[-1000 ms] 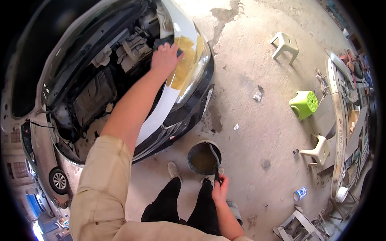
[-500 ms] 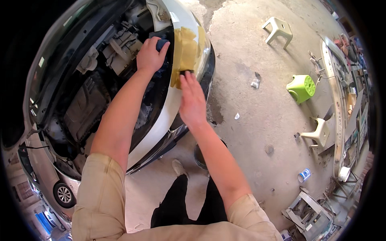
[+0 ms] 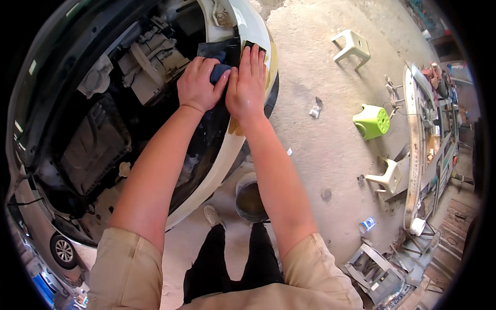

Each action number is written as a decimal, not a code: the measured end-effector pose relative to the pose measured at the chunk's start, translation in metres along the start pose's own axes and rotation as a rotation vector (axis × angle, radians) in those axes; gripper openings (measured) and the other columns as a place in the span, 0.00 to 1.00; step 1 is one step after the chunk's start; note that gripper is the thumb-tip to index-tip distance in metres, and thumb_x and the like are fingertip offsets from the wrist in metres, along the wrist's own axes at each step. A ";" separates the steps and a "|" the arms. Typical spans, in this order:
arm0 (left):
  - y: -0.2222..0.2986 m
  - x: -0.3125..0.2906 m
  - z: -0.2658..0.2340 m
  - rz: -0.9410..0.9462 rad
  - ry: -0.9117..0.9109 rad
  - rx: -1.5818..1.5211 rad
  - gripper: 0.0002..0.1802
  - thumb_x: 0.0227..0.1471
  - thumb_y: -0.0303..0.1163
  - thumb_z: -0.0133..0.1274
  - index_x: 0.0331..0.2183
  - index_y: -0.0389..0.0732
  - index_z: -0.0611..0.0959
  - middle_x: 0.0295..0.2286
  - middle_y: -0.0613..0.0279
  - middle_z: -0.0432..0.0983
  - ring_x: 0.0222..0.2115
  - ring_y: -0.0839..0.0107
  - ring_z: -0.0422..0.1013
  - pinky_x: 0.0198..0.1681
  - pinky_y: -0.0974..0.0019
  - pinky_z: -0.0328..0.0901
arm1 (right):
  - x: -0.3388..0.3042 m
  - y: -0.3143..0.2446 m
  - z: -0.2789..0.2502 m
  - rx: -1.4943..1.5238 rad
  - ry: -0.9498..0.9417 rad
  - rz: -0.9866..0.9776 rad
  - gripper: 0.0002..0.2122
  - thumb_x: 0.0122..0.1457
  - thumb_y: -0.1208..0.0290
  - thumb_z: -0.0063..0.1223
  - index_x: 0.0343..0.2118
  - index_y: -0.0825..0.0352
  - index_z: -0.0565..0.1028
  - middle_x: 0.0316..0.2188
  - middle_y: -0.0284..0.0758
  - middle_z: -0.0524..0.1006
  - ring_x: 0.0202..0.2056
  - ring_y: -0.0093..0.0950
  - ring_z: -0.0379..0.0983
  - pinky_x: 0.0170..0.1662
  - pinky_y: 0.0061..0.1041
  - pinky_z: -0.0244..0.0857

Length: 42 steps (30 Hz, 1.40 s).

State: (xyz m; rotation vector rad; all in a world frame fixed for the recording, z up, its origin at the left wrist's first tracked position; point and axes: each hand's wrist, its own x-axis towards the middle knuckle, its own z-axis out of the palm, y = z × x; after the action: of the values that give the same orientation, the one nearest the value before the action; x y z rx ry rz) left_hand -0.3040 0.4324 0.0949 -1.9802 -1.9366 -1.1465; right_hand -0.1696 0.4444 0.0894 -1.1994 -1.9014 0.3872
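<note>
- Clamping the left hand (image 3: pixel 199 85) around a blue wad (image 3: pixel 219 73), fingers curled, over the inner edge of the white car's corner (image 3: pixel 217 168); covering much of the wad, and leaving sponge or cloth impossible to tell.
- Laying the right hand (image 3: pixel 248 90) flat along that corner, straight fingers together over a dark pad (image 3: pixel 254 47); showing only the pad's far end, so leaving any grip on it impossible to tell.
- Covering most of a yellow-brown patch (image 3: pixel 235 127) on the corner, with bits peeping out by the right wrist and fingers.
- Showing a bucket (image 3: pixel 253 215) just outside the corner, partly hidden by the right forearm, with murky contents.
- Showing a green stool (image 3: pixel 373 121) well to the right of the corner.
- Losing dim parts of the engine bay (image 3: pixel 98 142), left of the corner, in shadow.
</note>
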 end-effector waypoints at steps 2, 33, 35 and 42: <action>-0.002 0.000 -0.006 -0.013 -0.028 0.039 0.14 0.51 0.46 0.63 0.36 0.50 0.81 0.35 0.61 0.75 0.37 0.56 0.75 0.35 0.54 0.71 | -0.012 -0.008 -0.002 0.025 -0.022 -0.001 0.28 0.65 0.75 0.47 0.66 0.81 0.57 0.68 0.60 0.56 0.69 0.61 0.47 0.70 0.54 0.42; 0.000 -0.003 -0.007 -0.026 -0.034 0.036 0.14 0.53 0.45 0.62 0.38 0.50 0.81 0.36 0.62 0.75 0.39 0.56 0.75 0.37 0.56 0.71 | -0.113 -0.035 -0.032 -0.057 -0.234 -0.105 0.30 0.61 0.73 0.51 0.65 0.81 0.60 0.67 0.60 0.57 0.68 0.62 0.50 0.70 0.55 0.44; -0.003 -0.004 -0.007 -0.012 -0.010 0.037 0.14 0.53 0.44 0.62 0.38 0.49 0.81 0.37 0.62 0.75 0.39 0.56 0.75 0.37 0.56 0.71 | -0.097 -0.029 -0.023 -0.048 -0.214 -0.093 0.29 0.63 0.73 0.48 0.66 0.79 0.59 0.68 0.58 0.56 0.69 0.62 0.49 0.70 0.56 0.44; 0.000 -0.004 -0.002 -0.053 -0.045 0.063 0.14 0.53 0.43 0.62 0.39 0.49 0.80 0.36 0.63 0.75 0.39 0.56 0.75 0.37 0.56 0.71 | -0.041 -0.007 -0.007 -0.006 -0.128 -0.079 0.27 0.66 0.72 0.43 0.66 0.79 0.58 0.69 0.58 0.54 0.70 0.63 0.44 0.70 0.57 0.40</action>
State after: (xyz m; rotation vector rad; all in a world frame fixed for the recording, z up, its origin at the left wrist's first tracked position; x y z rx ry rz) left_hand -0.3046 0.4282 0.0941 -1.9504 -2.0323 -1.0478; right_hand -0.1606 0.4046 0.0786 -1.1231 -2.0540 0.4241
